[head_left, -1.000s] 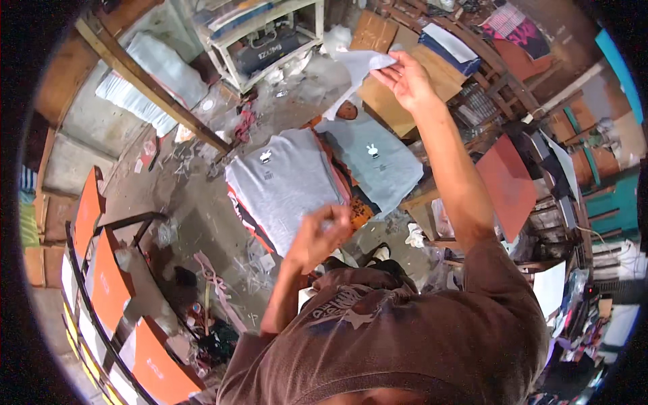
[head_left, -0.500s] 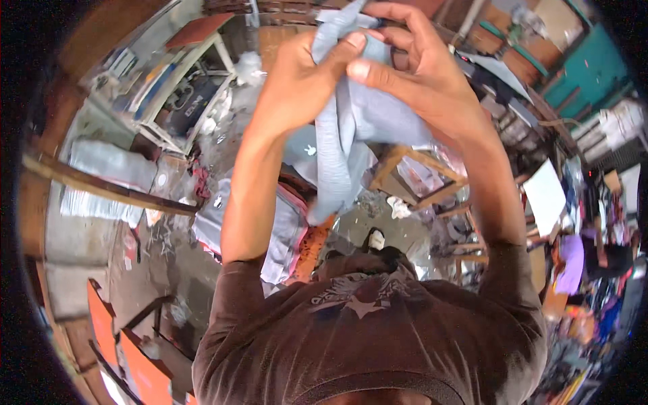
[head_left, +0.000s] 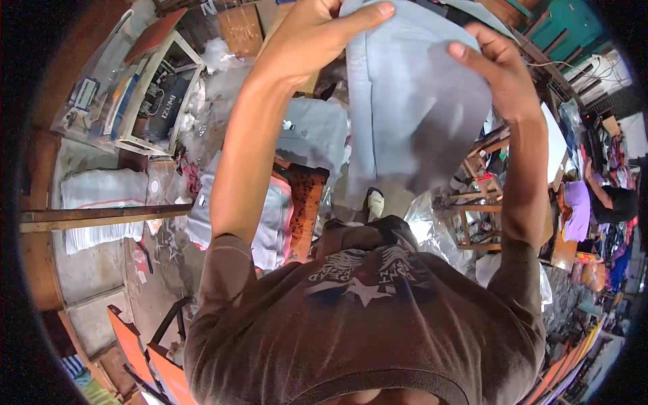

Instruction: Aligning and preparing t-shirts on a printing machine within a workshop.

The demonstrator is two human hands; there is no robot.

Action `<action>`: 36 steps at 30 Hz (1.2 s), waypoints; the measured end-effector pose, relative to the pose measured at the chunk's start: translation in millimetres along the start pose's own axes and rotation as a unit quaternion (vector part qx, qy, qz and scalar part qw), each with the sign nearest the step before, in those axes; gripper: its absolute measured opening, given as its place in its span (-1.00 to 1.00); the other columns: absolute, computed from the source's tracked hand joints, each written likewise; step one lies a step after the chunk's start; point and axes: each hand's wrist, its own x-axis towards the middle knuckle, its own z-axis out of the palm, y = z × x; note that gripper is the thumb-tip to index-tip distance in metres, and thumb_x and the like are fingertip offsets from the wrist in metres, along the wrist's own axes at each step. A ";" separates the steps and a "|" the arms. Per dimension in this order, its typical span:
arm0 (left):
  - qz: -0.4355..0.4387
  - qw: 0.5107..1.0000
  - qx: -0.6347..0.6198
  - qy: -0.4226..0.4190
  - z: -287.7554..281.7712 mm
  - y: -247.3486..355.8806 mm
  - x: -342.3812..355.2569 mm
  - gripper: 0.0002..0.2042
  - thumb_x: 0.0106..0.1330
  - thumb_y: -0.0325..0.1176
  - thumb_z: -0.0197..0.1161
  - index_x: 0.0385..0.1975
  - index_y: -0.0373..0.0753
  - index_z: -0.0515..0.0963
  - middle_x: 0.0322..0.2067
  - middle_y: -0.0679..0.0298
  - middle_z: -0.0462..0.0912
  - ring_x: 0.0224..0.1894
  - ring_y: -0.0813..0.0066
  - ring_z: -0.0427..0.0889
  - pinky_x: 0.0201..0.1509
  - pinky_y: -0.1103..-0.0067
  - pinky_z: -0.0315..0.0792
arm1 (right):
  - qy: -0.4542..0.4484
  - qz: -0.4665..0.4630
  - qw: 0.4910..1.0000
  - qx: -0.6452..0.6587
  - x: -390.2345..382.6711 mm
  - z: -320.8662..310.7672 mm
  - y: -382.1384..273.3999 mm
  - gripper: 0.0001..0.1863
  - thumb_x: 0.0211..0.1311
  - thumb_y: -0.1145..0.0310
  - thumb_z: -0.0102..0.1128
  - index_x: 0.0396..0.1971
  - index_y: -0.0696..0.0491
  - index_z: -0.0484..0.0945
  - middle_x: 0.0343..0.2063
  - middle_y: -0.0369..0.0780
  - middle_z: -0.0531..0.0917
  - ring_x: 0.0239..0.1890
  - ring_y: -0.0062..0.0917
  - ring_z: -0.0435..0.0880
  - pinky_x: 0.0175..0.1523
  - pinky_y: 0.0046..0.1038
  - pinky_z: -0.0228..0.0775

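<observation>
A light blue-grey piece of cloth [head_left: 418,94] hangs spread between my two hands at the top of the view. My left hand [head_left: 304,44] pinches its upper left part, thumb lying on the front. At the cloth's upper right edge my right hand [head_left: 503,74] grips it, thumb in front and fingers behind. Darker shadows fall on the lower right of the cloth. Below and left of it lies a grey cloth with a small white mark [head_left: 314,135]. A pile of grey cloths with pink edging [head_left: 270,219] rests beside a worn orange-brown bench [head_left: 312,212].
A wooden bar [head_left: 108,216] juts in from the left near a folded cloth stack [head_left: 104,185]. Behind stands a white shelf frame [head_left: 192,74]. Orange chairs [head_left: 135,344] are at lower left. Wooden stands [head_left: 482,216] and clear plastic [head_left: 435,223] lie right; another person [head_left: 611,202] is farther right.
The cloth was bunched between my close hands; now it hangs open and wide. My right hand has moved right and a little down, while my left has shifted slightly up.
</observation>
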 end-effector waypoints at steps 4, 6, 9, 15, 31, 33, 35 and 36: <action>0.041 0.999 0.010 0.026 11.1 -13.6 6.2 -0.92 0.36 -0.37 0.28 -0.36 -0.20 0.59 -0.53 0.55 0.46 -0.47 0.78 0.36 -0.40 0.71 0.26 | 0.026 -0.005 0.985 -0.170 -17.6 -25.8 11.4 -0.86 0.31 0.36 0.29 -0.26 0.11 0.59 -0.41 -0.44 0.61 -0.33 -0.80 0.50 -0.23 -0.67 0.32; 0.077 0.995 0.055 0.040 14.2 -18.6 2.9 -0.90 0.36 -0.34 0.28 -0.36 -0.20 0.59 -0.56 0.53 0.45 -0.50 0.76 0.36 -0.42 0.70 0.26 | 0.017 0.012 0.974 -0.225 -35.1 -29.2 15.1 -0.85 0.31 0.34 0.30 -0.32 0.11 0.60 -0.45 -0.47 0.56 -0.34 -0.82 0.43 -0.24 -0.69 0.25; -0.004 0.983 0.178 -0.031 17.4 -19.7 -14.4 -0.78 0.24 -0.37 0.36 -0.14 -0.23 0.61 -0.30 0.46 0.63 -0.36 0.73 0.51 -0.27 0.70 0.44 | 0.021 0.074 0.974 -0.212 -67.5 -25.7 16.0 -0.87 0.25 0.38 0.35 -0.38 0.10 0.59 -0.48 -0.45 0.55 -0.40 -0.80 0.47 -0.35 -0.62 0.28; -0.070 0.984 0.092 -0.134 16.1 2.3 -50.4 -0.81 0.18 -0.51 0.40 -0.21 -0.32 0.65 -0.26 0.25 0.68 -0.20 0.59 0.60 -0.11 0.58 0.47 | -0.057 -0.043 0.970 -0.233 -118.2 -35.0 -4.6 -0.79 0.05 0.39 0.49 -0.46 0.12 0.58 -0.52 -0.28 0.60 -0.47 -0.60 0.55 -0.41 -0.52 0.28; -0.046 0.963 0.261 -0.049 71.5 -139.8 191.1 -0.76 0.20 -0.42 0.40 -0.16 -0.30 0.62 -0.38 0.39 0.64 -0.36 0.70 0.49 -0.27 0.68 0.37 | 0.108 0.150 0.961 -0.204 10.8 -202.4 107.4 -0.90 0.32 0.42 0.22 -0.26 0.13 0.60 -0.45 -0.35 0.64 -0.51 -0.71 0.64 -0.50 -0.64 0.45; -0.013 0.959 0.285 -0.003 81.1 -143.5 225.3 -0.80 0.18 -0.35 0.42 -0.30 -0.31 0.63 -0.46 0.41 0.62 -0.44 0.71 0.45 -0.34 0.66 0.36 | 0.131 0.093 0.972 -0.171 33.3 -229.7 116.2 -0.91 0.31 0.45 0.21 -0.26 0.13 0.61 -0.44 -0.34 0.65 -0.49 -0.70 0.65 -0.46 -0.63 0.49; 0.088 0.942 0.323 0.030 88.5 -126.3 255.7 -0.80 0.19 -0.33 0.42 -0.29 -0.30 0.63 -0.44 0.36 0.65 -0.43 0.70 0.49 -0.34 0.64 0.38 | 0.174 0.064 0.971 -0.154 52.7 -248.8 109.1 -0.92 0.31 0.47 0.19 -0.26 0.14 0.61 -0.43 -0.33 0.65 -0.47 -0.69 0.67 -0.42 -0.63 0.52; 0.102 0.935 0.335 0.054 93.4 -113.3 268.1 -0.80 0.19 -0.33 0.42 -0.29 -0.30 0.62 -0.45 0.34 0.66 -0.43 0.68 0.50 -0.34 0.63 0.39 | 0.200 0.021 0.969 -0.144 61.0 -257.7 99.6 -0.89 0.32 0.44 0.21 -0.23 0.14 0.61 -0.38 -0.33 0.67 -0.43 -0.69 0.66 -0.37 -0.63 0.53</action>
